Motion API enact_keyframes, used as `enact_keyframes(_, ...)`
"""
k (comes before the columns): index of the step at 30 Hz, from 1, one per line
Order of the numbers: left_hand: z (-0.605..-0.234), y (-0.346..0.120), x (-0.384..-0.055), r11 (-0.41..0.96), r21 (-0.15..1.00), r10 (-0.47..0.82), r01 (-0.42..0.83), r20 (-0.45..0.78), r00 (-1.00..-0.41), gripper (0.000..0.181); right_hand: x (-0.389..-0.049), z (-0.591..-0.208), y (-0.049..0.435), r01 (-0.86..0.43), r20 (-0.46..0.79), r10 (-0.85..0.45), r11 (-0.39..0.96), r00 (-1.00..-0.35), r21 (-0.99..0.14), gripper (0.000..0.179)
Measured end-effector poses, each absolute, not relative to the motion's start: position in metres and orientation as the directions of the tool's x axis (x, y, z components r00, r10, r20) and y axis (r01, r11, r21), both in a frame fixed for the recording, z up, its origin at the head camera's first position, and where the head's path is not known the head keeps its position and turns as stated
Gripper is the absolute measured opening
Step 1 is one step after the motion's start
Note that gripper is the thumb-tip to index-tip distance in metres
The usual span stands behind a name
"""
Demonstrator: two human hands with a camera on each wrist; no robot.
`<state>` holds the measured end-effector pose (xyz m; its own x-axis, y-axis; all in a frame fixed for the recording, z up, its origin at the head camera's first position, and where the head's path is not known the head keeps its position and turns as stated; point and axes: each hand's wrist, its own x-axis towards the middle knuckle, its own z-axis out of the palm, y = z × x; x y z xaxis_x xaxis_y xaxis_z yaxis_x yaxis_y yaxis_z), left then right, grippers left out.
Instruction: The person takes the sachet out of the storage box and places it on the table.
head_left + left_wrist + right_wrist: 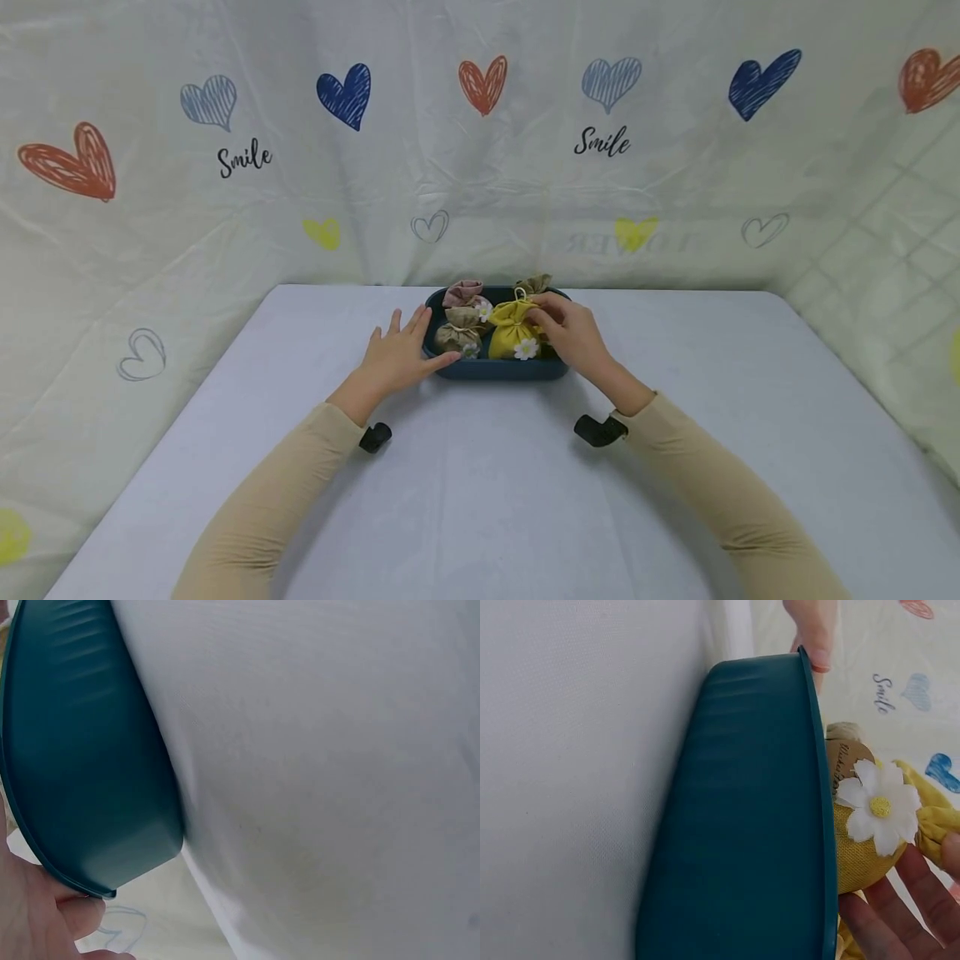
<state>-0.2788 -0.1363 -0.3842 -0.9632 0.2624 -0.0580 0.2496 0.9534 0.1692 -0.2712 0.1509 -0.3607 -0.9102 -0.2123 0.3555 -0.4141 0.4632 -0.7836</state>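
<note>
A dark teal oblong tub (502, 370) stands at the far side of the table, with several small drawstring pouches in it. My right hand (576, 335) pinches a yellow pouch (510, 340) by its gathered neck, at the tub's right half. In the right wrist view, a white daisy (880, 806) decorates that pouch's front, just above the tub's rim. My left hand (396, 357) rests on the tub's left end with straight, spread fingers. A brownish pouch (456, 338), a pink pouch (462, 293) and an olive pouch (534, 283) lie around the yellow one.
A white cloth covers the table (480, 492). Behind it hangs a pale curtain (480, 175) printed with hearts and "Smile". Dark wrist cameras (600, 430) sit below both sleeve cuffs. Inside the tub, a brown paper tag (846, 759) shows beside the daisy.
</note>
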Motion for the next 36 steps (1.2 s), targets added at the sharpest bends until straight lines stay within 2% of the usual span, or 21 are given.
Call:
enact_keyframes(7, -0.386, -0.137, -0.279, 0.951, 0.157, 0.273, 0.265, -0.034, -0.961, 0.104, -0.270, -0.359, 0.155, -0.450, 0.407, -0.197, 0.477, -0.892, -0.755, 0.024)
enact_keyframes(22, -0.387, -0.137, -0.280, 0.952, 0.148, 0.273, 0.266, -0.029, -0.961, 0.104, -0.269, -0.346, 0.166, -0.404, 0.349, -0.203, 0.429, -0.915, -0.808, 0.033)
enact_keyframes(36, -0.387, -0.138, -0.281, 0.954, 0.145, 0.270, 0.263, -0.034, -0.962, 0.104, -0.269, -0.332, 0.187, -0.382, 0.340, -0.176, 0.471, -0.924, -0.795, 0.034)
